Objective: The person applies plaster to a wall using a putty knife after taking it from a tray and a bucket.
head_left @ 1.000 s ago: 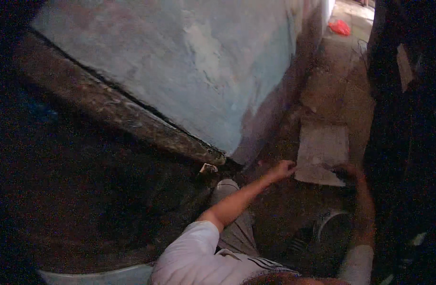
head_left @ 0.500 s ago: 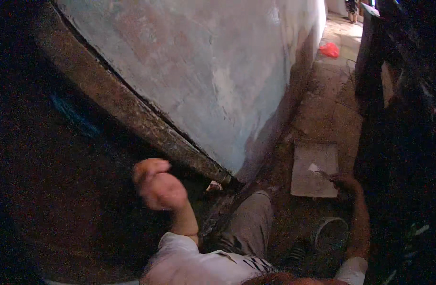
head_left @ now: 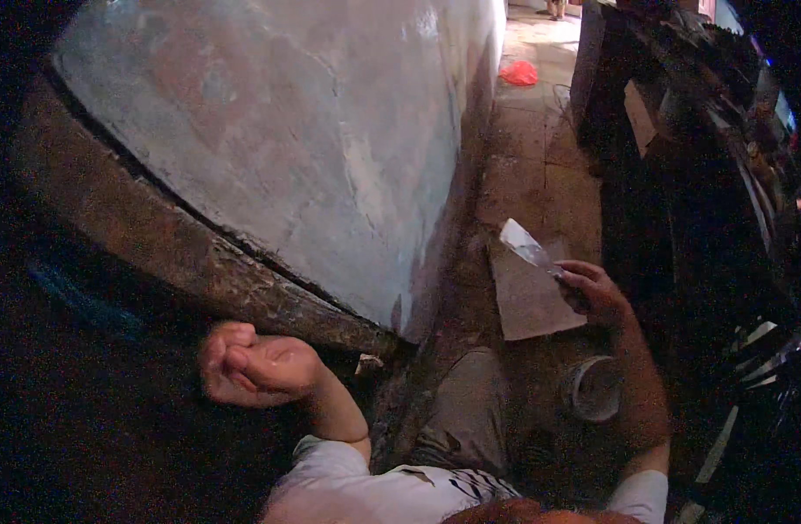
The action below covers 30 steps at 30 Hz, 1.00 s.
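My right hand [head_left: 600, 295] is wrapped round the handle of a putty knife [head_left: 527, 246]. Its blade points up and left, with white paste showing on it. Under the knife a square, pale board [head_left: 536, 306] lies on the floor. My left hand [head_left: 259, 363] is raised with its fingers curled in, and I see nothing in them. It hovers just below the dark, rough ledge [head_left: 261, 293] along the foot of the wall, apart from it. The wall [head_left: 287, 131] is patchy, pale blue-grey, with lighter smears.
A round bucket [head_left: 568, 393] stands by my right forearm, near my knee [head_left: 466, 384]. Farther down the tiled passage lies a red plastic bag [head_left: 518, 73]. Dark clutter [head_left: 671, 113] lines the right side. A person's legs [head_left: 555, 9] show at the far end.
The putty knife has risen off the board, its blade now tilted up in my right hand. My left hand has shifted slightly left and down. The whole view has turned a little to the right.
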Tool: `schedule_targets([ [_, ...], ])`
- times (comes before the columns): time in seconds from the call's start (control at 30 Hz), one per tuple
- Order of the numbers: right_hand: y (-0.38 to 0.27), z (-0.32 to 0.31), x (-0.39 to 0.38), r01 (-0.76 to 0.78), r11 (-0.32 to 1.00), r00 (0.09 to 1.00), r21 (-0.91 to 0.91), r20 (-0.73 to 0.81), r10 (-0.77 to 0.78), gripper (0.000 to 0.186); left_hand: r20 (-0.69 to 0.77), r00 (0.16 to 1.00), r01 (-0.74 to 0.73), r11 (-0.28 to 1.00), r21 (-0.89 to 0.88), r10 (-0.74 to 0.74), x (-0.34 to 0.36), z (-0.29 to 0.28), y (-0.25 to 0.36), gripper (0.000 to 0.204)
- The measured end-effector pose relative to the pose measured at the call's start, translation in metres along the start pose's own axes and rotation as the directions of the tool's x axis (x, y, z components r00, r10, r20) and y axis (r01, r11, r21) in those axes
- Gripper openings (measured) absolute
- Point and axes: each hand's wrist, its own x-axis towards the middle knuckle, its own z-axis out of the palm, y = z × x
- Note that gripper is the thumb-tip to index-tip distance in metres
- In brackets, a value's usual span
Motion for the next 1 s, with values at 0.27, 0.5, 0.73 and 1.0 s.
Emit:
schedule_targets([
  [0.27, -0.042, 0.049, -0.046, 0.182, 0.97, 0.983, 0.159, -0.023, -0.181, 0.027, 0.025, 0.997, 0.068, 0.997, 0.04, -0.069, 0.055, -0.011, 0.034, 0.019],
  [0.5, -0.067, 0.072, -0.072, 0.238, 0.948, 0.97, 0.21, -0.003, -0.243, 0.027, 0.142, 0.986, -0.091, 0.994, 0.06, 0.082, 0.106, -0.025, 0.028, 0.026],
  [0.73, -0.04, 0.075, -0.05, 0.212, 0.939, 0.975, 0.271, 0.015, -0.224, 0.028, 0.066, 0.996, -0.08, 0.948, 0.309, 0.063, 0.08, -0.013, 0.008, 0.031],
  [1.0, -0.016, 0.079, -0.024, 0.095, 0.9, 0.984, 0.424, 0.098, -0.15, 0.029, 0.12, 0.969, -0.245, 0.917, 0.316, 0.217, 0.107, 0.0, 0.016, 0.034],
])
